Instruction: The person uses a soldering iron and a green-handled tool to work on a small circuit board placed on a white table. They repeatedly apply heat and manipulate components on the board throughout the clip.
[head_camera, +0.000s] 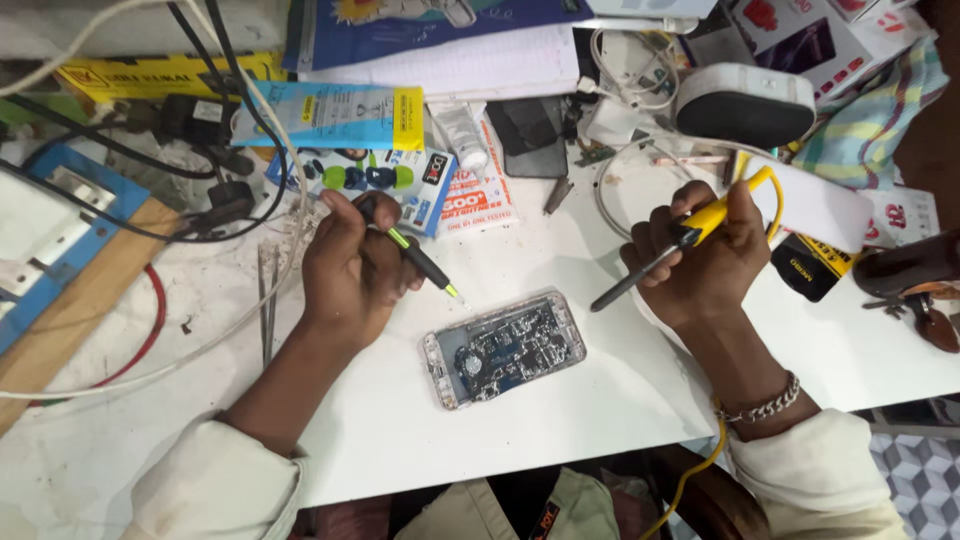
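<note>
The left hand (350, 265) is closed around a thin black tool (420, 262) with a green tip, fingers wrapped tight in a pen grip, the tip hanging just above and to the left of the opened phone (503, 349), not yet touching it. The right hand (700, 262) is closed too, fingers curled round the yellow handle of a soldering iron (655, 262); its dark tip points down and left, stopping just short of the phone's upper right corner, apart from it. The phone lies face down with its board bare, on the white table (400, 440), below and between both sets of fingertips. To work well here, my judgement is that both wrists should rest on the table so the tips stay steady, and that the iron should come in at a low slant while the thin tool pins or guides the part from the other side. The iron's yellow cord (690, 470) trails under the right wrist and could drag; keeping it slack would help. Tweezers (268, 300) lie just beyond the left knuckles, within reach.
</note>
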